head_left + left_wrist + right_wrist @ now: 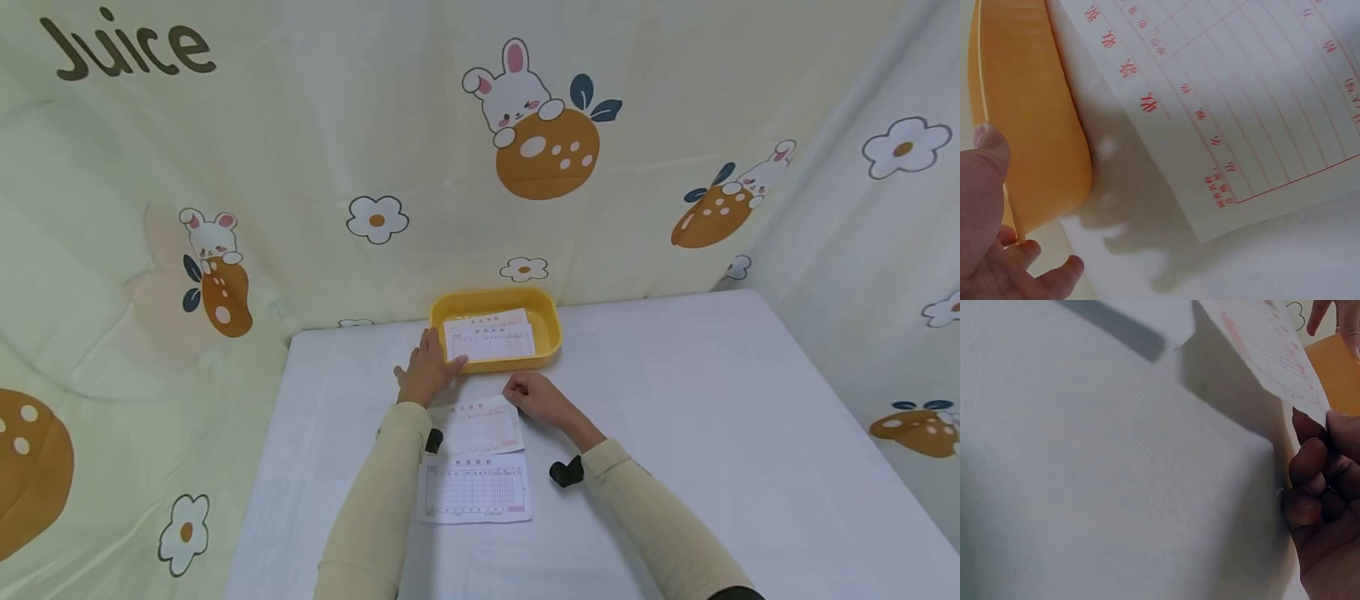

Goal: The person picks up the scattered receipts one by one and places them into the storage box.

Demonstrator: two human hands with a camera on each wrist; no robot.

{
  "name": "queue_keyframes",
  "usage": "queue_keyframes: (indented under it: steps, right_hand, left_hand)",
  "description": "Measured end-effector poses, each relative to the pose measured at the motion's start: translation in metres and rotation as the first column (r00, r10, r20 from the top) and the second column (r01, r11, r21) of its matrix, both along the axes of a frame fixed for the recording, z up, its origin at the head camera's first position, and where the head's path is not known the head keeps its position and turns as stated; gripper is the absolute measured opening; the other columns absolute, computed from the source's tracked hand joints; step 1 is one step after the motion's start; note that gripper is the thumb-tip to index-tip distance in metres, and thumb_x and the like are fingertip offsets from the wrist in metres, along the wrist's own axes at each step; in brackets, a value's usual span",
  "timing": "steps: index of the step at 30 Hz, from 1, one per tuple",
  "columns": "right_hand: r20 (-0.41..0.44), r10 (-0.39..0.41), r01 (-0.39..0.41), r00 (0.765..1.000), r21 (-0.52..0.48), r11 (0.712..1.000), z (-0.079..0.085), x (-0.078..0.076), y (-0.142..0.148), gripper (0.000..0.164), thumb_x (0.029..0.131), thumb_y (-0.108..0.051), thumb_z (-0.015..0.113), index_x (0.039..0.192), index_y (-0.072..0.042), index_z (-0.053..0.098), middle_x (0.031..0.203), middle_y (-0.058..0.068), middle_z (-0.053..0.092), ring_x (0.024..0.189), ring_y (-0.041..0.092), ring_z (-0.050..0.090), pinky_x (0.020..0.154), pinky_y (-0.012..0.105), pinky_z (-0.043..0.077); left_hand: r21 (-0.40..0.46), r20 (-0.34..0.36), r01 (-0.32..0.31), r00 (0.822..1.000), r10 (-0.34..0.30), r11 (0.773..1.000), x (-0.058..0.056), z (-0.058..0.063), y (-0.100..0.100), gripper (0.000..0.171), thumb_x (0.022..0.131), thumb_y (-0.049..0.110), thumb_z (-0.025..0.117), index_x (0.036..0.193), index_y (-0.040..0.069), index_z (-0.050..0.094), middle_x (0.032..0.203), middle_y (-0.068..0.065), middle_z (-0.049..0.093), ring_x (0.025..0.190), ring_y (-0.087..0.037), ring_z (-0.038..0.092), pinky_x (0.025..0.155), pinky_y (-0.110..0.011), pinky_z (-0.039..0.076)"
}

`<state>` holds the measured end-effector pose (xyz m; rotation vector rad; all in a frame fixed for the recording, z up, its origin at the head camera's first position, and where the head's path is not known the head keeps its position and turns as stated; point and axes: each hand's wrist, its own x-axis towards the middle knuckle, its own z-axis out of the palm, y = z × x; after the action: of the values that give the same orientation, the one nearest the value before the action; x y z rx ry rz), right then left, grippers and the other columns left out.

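My left hand (pixel 427 371) holds the near left corner of a yellow plastic tray (pixel 557 333), thumb on its front rim. In the left wrist view the thumb (pixel 990 145) lies on the tray edge and the other fingers spread around the corner. My right hand (pixel 542 398) pinches the far right corner of a red-printed receipt slip (pixel 480 429). In the right wrist view that receipt slip (pixel 1272 356) has its pinched corner raised off the cloth. A second slip with a dark-printed grid (pixel 476 489) lies flat just nearer to me.
Inside the tray are overlapping slips (pixel 491 343), one with a dark heading and one reddish. A white cloth (pixel 675 417) covers the table. Behind it hangs a cream curtain (pixel 435 125) with rabbit and flower prints, close to the tray's far side.
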<state>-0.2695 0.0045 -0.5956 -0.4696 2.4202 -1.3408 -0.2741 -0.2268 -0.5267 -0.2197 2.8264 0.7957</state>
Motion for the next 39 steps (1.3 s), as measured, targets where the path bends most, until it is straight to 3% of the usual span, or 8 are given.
queue_keyframes:
  steps: [13, 18, 20, 25, 27, 39]
  right_hand:
    - [-0.039, 0.027, -0.026, 0.999, 0.026, 0.999, 0.002, 0.006, 0.013, 0.011, 0.109, -0.003, 0.059, 0.104, -0.003, 0.068, 0.084, 0.005, 0.064, 0.071, 0.017, 0.058, 0.066, 0.031, 0.051]
    - [-0.101, 0.014, -0.005, 0.995, 0.086, 0.996, 0.004, 0.008, 0.024, 0.01, 0.108, -0.004, 0.06, 0.102, -0.004, 0.068, 0.082, 0.003, 0.061, 0.074, 0.017, 0.057, 0.069, 0.032, 0.049]
    - [-0.128, 0.012, -0.002, 0.992, 0.083, 0.997, 0.006, 0.008, 0.03, 0.011, 0.108, -0.003, 0.059, 0.102, -0.004, 0.068, 0.083, 0.004, 0.06, 0.075, 0.017, 0.057, 0.069, 0.032, 0.049]
    - [-0.192, 0.008, 0.006, 0.981, 0.072, 0.997, 0.013, 0.01, 0.049, 0.011, 0.109, -0.002, 0.058, 0.103, -0.003, 0.067, 0.085, 0.004, 0.062, 0.076, 0.017, 0.056, 0.069, 0.033, 0.049]
    - [-0.205, -0.002, 0.017, 0.979, 0.074, 0.997, 0.016, 0.011, 0.057, 0.011, 0.11, -0.002, 0.057, 0.104, -0.003, 0.067, 0.086, 0.004, 0.062, 0.076, 0.018, 0.057, 0.068, 0.033, 0.05]
    - [-0.205, -0.136, 0.154, 0.969, 0.076, 0.985, 0.028, 0.022, 0.109, 0.01, 0.11, -0.002, 0.057, 0.11, 0.0, 0.066, 0.084, 0.005, 0.061, 0.072, 0.02, 0.057, 0.063, 0.031, 0.051]
  left_hand:
    - [0.008, 0.0, 0.009, 1.0, -0.009, 1.0, 0.002, 0.001, 0.003, 0.091, 0.106, 0.046, 0.067, 0.171, 0.009, 0.016, 0.178, -0.013, 0.016, 0.158, -0.037, 0.029, 0.12, -0.079, 0.012]
    - [0.014, 0.016, 0.008, 1.0, -0.009, 1.0, 0.003, 0.002, 0.005, 0.09, 0.107, 0.045, 0.066, 0.171, 0.009, 0.015, 0.178, -0.013, 0.015, 0.158, -0.037, 0.029, 0.12, -0.078, 0.011]
    - [0.015, 0.009, 0.01, 1.0, -0.01, 1.0, -0.001, -0.003, 0.003, 0.09, 0.106, 0.047, 0.066, 0.171, 0.008, 0.016, 0.178, -0.014, 0.017, 0.157, -0.039, 0.031, 0.12, -0.079, 0.013]
    - [0.016, 0.0, 0.014, 1.0, -0.014, 1.0, 0.0, -0.001, 0.001, 0.09, 0.107, 0.047, 0.066, 0.17, 0.008, 0.016, 0.177, -0.015, 0.018, 0.156, -0.04, 0.033, 0.119, -0.079, 0.014]
    - [0.018, 0.006, 0.012, 1.0, -0.013, 1.0, 0.004, 0.004, 0.002, 0.09, 0.107, 0.046, 0.066, 0.171, 0.007, 0.016, 0.178, -0.015, 0.017, 0.157, -0.039, 0.033, 0.12, -0.079, 0.013]
    - [0.031, 0.018, 0.0, 1.0, -0.001, 1.0, 0.002, 0.0, 0.003, 0.093, 0.106, 0.049, 0.066, 0.171, 0.01, 0.014, 0.178, -0.014, 0.015, 0.157, -0.039, 0.031, 0.12, -0.079, 0.01]
